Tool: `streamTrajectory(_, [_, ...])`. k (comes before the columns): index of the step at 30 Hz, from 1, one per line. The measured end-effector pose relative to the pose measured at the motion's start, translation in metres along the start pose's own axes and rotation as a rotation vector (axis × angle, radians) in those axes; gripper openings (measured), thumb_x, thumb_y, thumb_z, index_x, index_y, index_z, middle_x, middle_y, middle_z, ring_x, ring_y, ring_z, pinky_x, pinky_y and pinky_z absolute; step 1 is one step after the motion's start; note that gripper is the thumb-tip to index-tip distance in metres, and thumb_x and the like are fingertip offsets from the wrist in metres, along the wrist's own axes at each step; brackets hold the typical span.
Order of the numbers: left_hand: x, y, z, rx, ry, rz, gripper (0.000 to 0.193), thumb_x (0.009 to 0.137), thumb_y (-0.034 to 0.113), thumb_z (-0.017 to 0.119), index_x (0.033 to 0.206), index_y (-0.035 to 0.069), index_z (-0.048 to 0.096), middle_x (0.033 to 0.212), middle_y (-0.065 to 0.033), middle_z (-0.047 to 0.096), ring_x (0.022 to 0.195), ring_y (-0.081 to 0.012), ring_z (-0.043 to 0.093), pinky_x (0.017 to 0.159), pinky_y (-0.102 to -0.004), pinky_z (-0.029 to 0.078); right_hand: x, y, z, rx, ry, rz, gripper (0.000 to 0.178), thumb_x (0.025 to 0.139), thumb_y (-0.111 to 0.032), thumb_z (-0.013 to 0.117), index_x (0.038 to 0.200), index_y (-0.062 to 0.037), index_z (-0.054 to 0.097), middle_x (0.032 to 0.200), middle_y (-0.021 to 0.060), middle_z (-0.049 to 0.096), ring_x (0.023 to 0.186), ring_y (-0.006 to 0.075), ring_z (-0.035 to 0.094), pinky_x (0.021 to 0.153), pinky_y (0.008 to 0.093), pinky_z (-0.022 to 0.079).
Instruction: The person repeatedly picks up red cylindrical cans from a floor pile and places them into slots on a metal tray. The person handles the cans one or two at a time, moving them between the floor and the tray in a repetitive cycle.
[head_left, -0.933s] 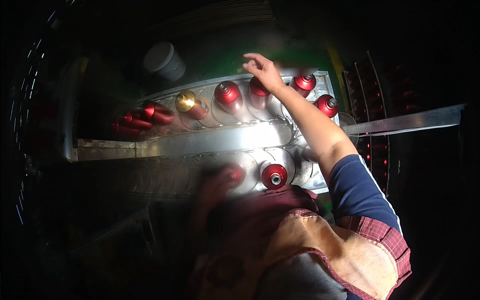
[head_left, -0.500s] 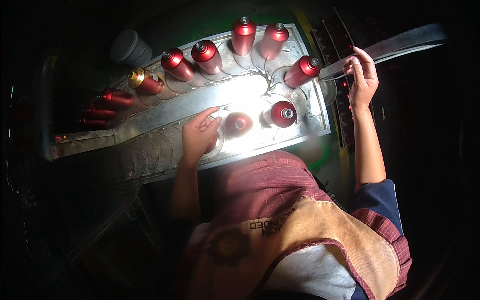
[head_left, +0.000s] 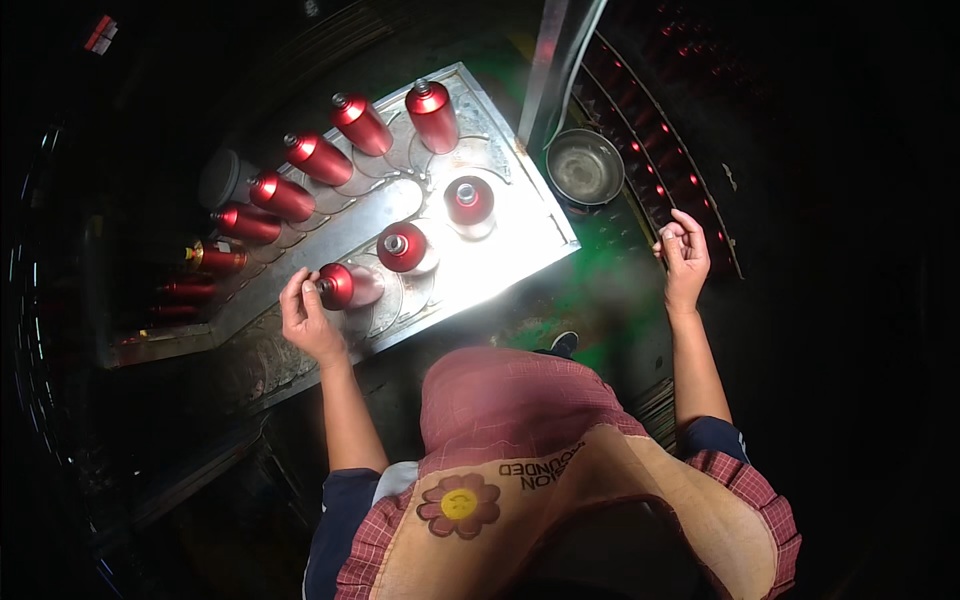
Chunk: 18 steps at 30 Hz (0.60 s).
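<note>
At the near left side of the lit metal conveyor [head_left: 500, 262], my left hand [head_left: 312, 322] has its fingers closed at the neck of a glossy red bottle [head_left: 340, 287]. The bottle's base rests on the conveyor's plates. Beside it stand a second red bottle [head_left: 402, 248] and a third red bottle [head_left: 470, 203], both with clear, uncapped necks. Off to the right, my right hand [head_left: 686, 268] hangs in the air with loosely bent fingers, apart from one another and holding nothing.
Several more red bottles [head_left: 364, 126] line the conveyor's far side, one with a gold top [head_left: 215, 257]. A metal bowl [head_left: 585, 167] sits beyond the right edge. A metal rail [head_left: 548, 75] rises behind it, and dark racks [head_left: 650, 150] with red glints stand farther right.
The view has shifted, and the bottles have moved around the conveyor. My left hand has come to a bottle's neck. My right hand has moved away from the metal rail, down toward me.
</note>
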<state>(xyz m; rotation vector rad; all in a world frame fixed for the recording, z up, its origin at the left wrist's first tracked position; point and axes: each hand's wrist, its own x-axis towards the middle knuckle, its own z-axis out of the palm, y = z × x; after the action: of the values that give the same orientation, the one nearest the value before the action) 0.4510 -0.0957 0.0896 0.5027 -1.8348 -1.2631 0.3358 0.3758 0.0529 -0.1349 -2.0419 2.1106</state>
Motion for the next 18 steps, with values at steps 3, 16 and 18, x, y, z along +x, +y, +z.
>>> streamTrajectory(3, [-0.065, 0.037, 0.057, -0.010, -0.118, -0.098, 0.020, 0.099, 0.010, 0.054, 0.107, -0.002, 0.067, 0.084, -0.0047, 0.065, 0.071, -0.0086, 0.055, 0.065, -0.0215, 0.044, 0.006, 0.028, -0.068, 0.117, 0.020, 0.019, 0.035, 0.090, 0.004, 0.059, 0.125, -0.0009, 0.056, 0.092, 0.0011, 0.059, 0.073, 0.0051, 0.056, 0.064, 0.0192, 0.047])
streamTrajectory(16, [-0.245, 0.085, 0.394, -0.146, -1.000, -0.693, 0.022, 0.099, 0.022, 0.060, 0.101, 0.001, 0.069, 0.076, -0.0042, 0.066, 0.060, -0.0042, 0.048, 0.055, -0.0174, 0.037, 0.095, 0.068, -0.277, 0.179, 0.136, 0.178, 0.034, 0.088, 0.002, 0.059, 0.119, -0.0098, 0.062, 0.089, -0.0026, 0.057, 0.077, 0.0054, 0.056, 0.066, 0.0211, 0.046])
streamTrajectory(18, [-0.247, 0.075, 0.451, -0.124, -1.142, -0.703, 0.023, 0.099, 0.023, 0.060, 0.101, 0.002, 0.069, 0.076, -0.0037, 0.067, 0.060, -0.0042, 0.049, 0.055, -0.0176, 0.037, 0.115, 0.088, -0.313, 0.098, 0.228, 0.177, 0.035, 0.088, 0.001, 0.059, 0.122, -0.0073, 0.062, 0.100, 0.0010, 0.061, 0.083, 0.0077, 0.058, 0.070, 0.0230, 0.049])
